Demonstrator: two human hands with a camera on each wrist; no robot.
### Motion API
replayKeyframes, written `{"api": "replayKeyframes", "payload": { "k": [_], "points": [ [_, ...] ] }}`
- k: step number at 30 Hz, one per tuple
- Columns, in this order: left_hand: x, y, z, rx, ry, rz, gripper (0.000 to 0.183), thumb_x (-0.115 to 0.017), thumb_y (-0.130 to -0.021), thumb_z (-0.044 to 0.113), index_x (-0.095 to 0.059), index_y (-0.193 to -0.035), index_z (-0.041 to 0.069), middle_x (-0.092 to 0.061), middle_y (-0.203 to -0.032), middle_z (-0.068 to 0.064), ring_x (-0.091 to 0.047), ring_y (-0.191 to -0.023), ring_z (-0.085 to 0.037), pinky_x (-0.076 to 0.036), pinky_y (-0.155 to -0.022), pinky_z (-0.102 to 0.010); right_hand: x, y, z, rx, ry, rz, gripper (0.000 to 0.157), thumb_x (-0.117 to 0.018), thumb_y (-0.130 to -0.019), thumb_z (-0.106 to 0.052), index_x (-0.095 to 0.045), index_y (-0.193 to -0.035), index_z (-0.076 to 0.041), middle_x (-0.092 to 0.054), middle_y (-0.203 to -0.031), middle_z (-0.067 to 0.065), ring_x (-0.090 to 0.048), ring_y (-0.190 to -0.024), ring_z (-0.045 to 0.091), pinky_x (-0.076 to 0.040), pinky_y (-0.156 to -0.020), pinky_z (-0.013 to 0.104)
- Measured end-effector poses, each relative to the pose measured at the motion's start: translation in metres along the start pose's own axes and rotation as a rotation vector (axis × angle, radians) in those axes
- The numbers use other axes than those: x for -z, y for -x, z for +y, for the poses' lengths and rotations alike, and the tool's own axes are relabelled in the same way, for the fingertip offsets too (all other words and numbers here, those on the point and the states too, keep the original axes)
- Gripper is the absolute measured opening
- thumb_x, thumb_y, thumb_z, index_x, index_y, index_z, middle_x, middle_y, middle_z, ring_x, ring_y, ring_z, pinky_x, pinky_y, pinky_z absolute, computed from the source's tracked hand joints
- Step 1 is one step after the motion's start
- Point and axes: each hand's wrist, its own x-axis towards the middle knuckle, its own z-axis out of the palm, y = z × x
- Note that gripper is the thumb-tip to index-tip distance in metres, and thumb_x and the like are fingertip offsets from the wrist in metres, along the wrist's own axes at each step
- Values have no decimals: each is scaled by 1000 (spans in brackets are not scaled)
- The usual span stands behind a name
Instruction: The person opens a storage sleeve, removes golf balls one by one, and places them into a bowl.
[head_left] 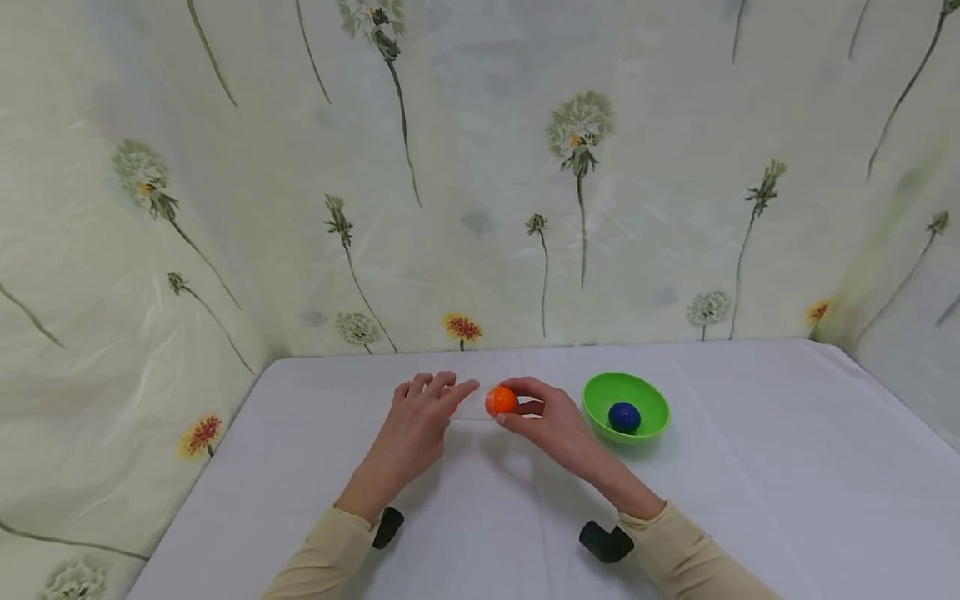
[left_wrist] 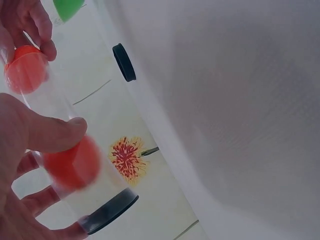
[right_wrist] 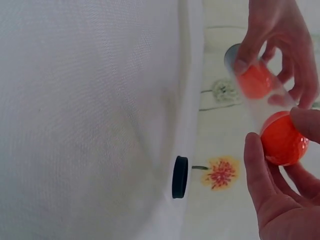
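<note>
My left hand point(head_left: 412, 429) grips a clear plastic tube point(left_wrist: 52, 107), its thumb across the near side and fingers curled beneath. A dark cap point(left_wrist: 112, 212) closes the tube's left end. Inside, a blurred red-orange ball point(left_wrist: 75, 162) shows close to the left thumb. At the tube's right end my right hand point(head_left: 558, 425) pinches an orange ball point(right_wrist: 284, 140) between thumb and fingers. That ball sits partly within the tube's mouth, its outer side still bare. The tube is held tilted in the wrist views, above the white table.
To the right of my right hand stands a green bowl point(head_left: 656, 404) holding a dark blue ball point(head_left: 624, 417). A loose black lid point(right_wrist: 180, 177) stands out on the white tablecloth point(head_left: 750, 467) in both wrist views. Behind the table hangs a flower-patterned curtain point(head_left: 480, 167).
</note>
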Motion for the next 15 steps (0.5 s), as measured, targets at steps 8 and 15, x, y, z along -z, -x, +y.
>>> {"api": "replayKeyframes", "payload": {
  "k": [8, 15],
  "points": [
    [3, 0, 1, 14, -15, -12, 70, -76, -80, -1, -52, -139, 26, -53, -126, -4, -48, -113, -28, -44, -88, -48, 4, 0, 1, -5, 28, 4, 43, -76, -88, -21, -62, -128, -14, -63, -121, 3, -63, -102, 21, -55, -82, 33],
    [4, 1, 1, 25, -30, -2, 70, -77, -79, -1, -52, -139, 27, -53, -126, -4, -48, -112, -28, -45, -87, -49, 5, 0, 1, 11, 19, 11, 43, -76, -87, -21, -62, -127, -13, -64, -119, 4, -63, -103, 21, -53, -87, 35]
  ]
}}
